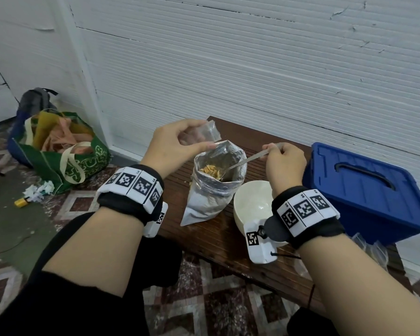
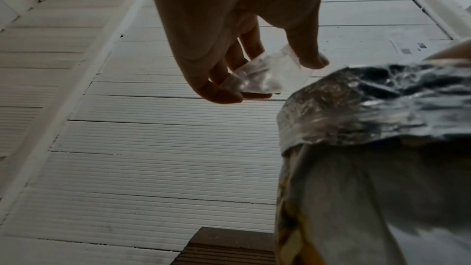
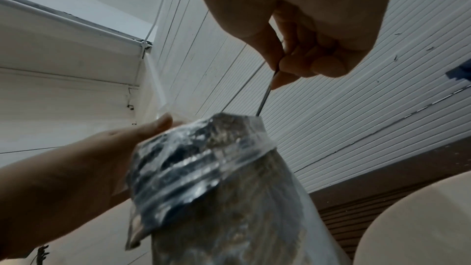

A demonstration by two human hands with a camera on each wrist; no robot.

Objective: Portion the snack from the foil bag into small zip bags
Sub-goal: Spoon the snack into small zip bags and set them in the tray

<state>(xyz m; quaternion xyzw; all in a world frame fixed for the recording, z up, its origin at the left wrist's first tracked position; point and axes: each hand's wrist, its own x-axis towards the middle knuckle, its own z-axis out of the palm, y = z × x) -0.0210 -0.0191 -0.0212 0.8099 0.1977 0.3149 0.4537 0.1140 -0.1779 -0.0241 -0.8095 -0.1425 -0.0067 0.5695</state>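
Observation:
An open silver foil bag (image 1: 210, 190) (image 2: 369, 128) (image 3: 224, 178) stands on the brown table (image 1: 228, 238), with orange-yellow snack pieces (image 1: 210, 170) inside. My left hand (image 1: 177, 144) (image 2: 229, 57) (image 3: 102, 148) holds a small clear zip bag (image 1: 204, 132) (image 2: 262, 76) just above and left of the foil bag's mouth, pinched between thumb and fingers. My right hand (image 1: 284, 156) (image 3: 305, 47) grips the handle of a metal spoon (image 1: 245, 161) (image 3: 265, 96) whose bowl dips into the foil bag.
A white bowl (image 1: 252, 202) (image 3: 420, 219) sits right of the foil bag, under my right wrist. A blue lidded bin (image 1: 366, 190) stands at the table's right end, with several clear zip bags (image 1: 374, 248) before it. A green tote (image 1: 63, 154) lies on the floor at left.

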